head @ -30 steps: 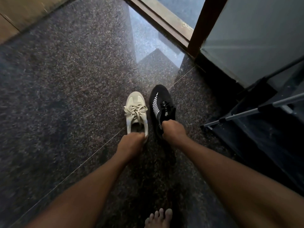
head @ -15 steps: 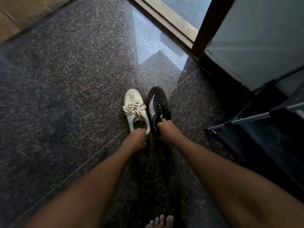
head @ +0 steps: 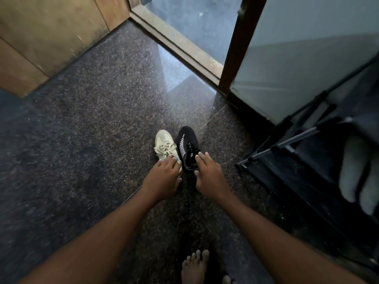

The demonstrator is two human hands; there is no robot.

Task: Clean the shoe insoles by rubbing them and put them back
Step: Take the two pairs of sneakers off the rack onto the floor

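Note:
A cream lace-up shoe (head: 164, 143) and a black shoe with white stripes (head: 187, 143) stand side by side on the dark speckled floor (head: 92, 130), toes pointing away from me. My left hand (head: 164, 177) lies over the cream shoe's heel with its fingers loosely extended on the opening. My right hand (head: 207, 173) rests flat on the black shoe's heel with its fingers spread. Neither hand grips anything. No insole shows; the shoe openings are hidden under my hands.
A black shoe rack with a metal bar (head: 287, 143) stands at the right and holds a pale pair of shoes (head: 352, 173). A brown door frame (head: 235, 48) and glass lie ahead, wooden panels (head: 41, 37) at far left. My bare foot (head: 194, 265) is at the bottom.
Both hands have gone from closed on the shoes' heels to flat with the fingers extended. The view has pulled back and tilted up, so the shoes look smaller.

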